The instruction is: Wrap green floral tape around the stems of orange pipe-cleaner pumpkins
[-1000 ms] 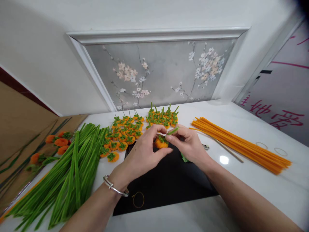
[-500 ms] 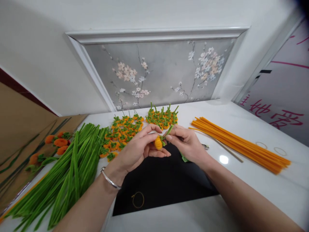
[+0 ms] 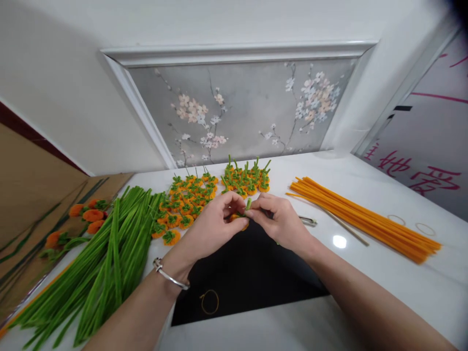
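Observation:
Between my hands, above a black mat (image 3: 248, 278), is a small orange pipe-cleaner fruit (image 3: 244, 224) with a green top. My left hand (image 3: 217, 222) is closed around the orange body, and its fingers cover most of it. With thumb and forefinger, my right hand (image 3: 280, 219) pinches the short green pipe-cleaner stem (image 3: 248, 204) that sticks up. A metal tool (image 3: 308, 221) shows just beyond my right hand; whether it is held or lying there I cannot tell.
Several finished orange fruits (image 3: 186, 208) with green tops stand behind my hands. A heap of green pipe cleaners (image 3: 117, 248) lies left, an orange bundle (image 3: 365, 219) right. A thin ring (image 3: 209, 302) rests on the mat. Larger orange flowers (image 3: 92, 215) are far left.
My left hand has turned over, so its back now faces me and the orange fruit is mostly hidden. My right fingers have shifted slightly left along the green stem.

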### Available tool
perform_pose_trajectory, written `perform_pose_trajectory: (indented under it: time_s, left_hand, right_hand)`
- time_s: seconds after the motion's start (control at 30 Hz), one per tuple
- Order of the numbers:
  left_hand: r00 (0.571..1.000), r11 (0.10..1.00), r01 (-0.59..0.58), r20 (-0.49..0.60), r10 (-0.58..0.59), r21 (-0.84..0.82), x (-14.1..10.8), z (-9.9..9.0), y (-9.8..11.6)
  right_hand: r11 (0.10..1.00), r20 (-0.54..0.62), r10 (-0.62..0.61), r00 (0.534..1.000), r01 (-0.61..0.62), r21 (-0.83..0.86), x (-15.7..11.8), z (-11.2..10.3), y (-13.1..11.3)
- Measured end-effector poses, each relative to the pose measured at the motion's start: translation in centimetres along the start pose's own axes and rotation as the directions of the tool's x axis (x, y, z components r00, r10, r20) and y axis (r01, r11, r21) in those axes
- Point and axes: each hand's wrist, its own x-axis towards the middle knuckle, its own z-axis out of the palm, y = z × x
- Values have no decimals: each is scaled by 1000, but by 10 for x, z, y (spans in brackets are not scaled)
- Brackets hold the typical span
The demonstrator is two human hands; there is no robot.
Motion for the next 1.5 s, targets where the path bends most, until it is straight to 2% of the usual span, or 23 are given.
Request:
perform_pose_trajectory:
  time_s: [0.13, 0.27, 0.4, 0.57, 0.7, 0.93, 1.2, 1.33, 1.5]
  left_hand:
    - [998, 997, 63, 16, -63, -40, 1, -2, 3]
    - [997, 996, 58, 56, -54, -66, 1, 1, 2]
    - [995, 988, 98, 0, -99, -119, 2, 1, -3]
    - [989, 990, 114, 107, -104, -88, 5, -4, -9]
    - [992, 990, 112, 75, -105, -90, 6, -8, -12]
    - [996, 993, 83, 22, -82, -87, 4, -8, -5]
    - [997, 990, -4, -76, -7, -140, 5, -4, -13]
    - [998, 989, 14, -56, -23, -149, 6, -6, -13]
    - [994, 988, 88, -52, -95, -123, 7, -6, -14]
  right_hand:
    - [1000, -26, -4, 1000, 4, -2, 0, -1, -1]
    - [1000, -23, -15, 1000, 15, -22, 0, -3, -4]
    - [1000, 35, -14, 999, 15, -19, -1, -1, -6]
    - [999, 151, 6, 988, 1, -44, -1, 1, -4]
    - [1000, 214, 12, 977, -15, 13, -1, -2, -4]
    - [997, 134, 59, 989, -66, 48, 0, -8, -7]
    - [998, 84, 39, 996, -43, 51, 1, -11, -9]
    - [995, 123, 49, 991, -58, 78, 1, -13, -11]
    - [998, 125, 60, 990, -63, 21, 3, -13, -11]
